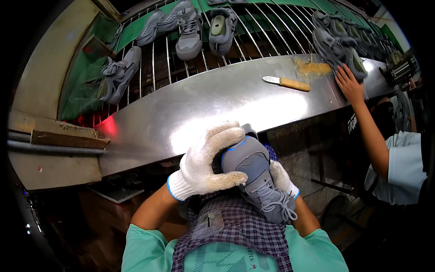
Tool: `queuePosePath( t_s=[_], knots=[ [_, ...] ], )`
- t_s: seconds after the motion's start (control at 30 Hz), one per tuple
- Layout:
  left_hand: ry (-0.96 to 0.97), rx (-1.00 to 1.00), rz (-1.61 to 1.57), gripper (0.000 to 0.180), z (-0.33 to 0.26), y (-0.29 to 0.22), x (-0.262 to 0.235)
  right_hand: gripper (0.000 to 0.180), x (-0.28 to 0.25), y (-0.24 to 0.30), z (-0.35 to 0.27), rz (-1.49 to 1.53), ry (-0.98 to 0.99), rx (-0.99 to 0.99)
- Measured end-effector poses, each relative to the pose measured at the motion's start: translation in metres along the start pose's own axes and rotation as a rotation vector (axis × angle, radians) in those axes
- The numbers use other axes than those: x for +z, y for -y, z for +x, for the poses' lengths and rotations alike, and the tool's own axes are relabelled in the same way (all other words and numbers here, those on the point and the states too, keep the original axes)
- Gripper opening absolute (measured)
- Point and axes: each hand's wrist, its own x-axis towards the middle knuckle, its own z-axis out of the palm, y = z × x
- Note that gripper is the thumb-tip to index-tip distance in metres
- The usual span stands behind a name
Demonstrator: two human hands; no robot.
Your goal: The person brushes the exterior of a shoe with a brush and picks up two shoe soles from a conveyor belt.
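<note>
A grey sneaker [256,165] with tied grey laces and a thin blue line along one rounded end is held before my chest, its lace bow toward me. My left hand [208,163], in a white knit glove with a blue cuff edge, curves round that rounded end, fingers at the far side and thumb against the upper. On the other side my right hand [283,177], gloved alike, grips the sneaker; most of its fingers are hidden behind it. Beyond the hands, a knife [287,83] with a wooden handle lies on the metal ledge [181,109].
Past the ledge runs a rack of metal bars [267,34] with several grey sneakers, including one at the left [120,75]. To the right, a co-worker's bare hand [350,84] touches grey shoes [337,50] on the rack. A pale machine frame [38,90] stands at the left.
</note>
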Motion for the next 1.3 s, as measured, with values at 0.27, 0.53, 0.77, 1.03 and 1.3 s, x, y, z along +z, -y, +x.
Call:
queuePosePath(
  t_s=[0.27,0.53,0.77,1.03,1.3],
  knots=[
    [0.118,-0.088,-0.147,0.084,0.004,0.002,-0.007,0.083,0.003,-0.003,-0.005,-0.139,-0.052,-0.099],
    [0.372,-0.299,-0.151,0.121,0.007,0.038,-0.001,0.064,-0.04,-0.028,0.024,-0.304,-0.141,-0.328],
    [-0.062,-0.371,-0.208,0.087,-0.042,0.039,0.094,0.099,0.032,0.044,0.057,0.134,-0.596,-0.22],
    [-0.009,-0.317,-0.372,0.064,-0.035,0.033,0.07,0.095,0.022,0.015,0.0,0.13,-0.535,-0.199],
    [-0.018,-0.378,-0.421,0.07,-0.047,0.031,0.079,0.091,0.026,0.009,-0.007,0.121,-0.53,-0.19]
  ],
)
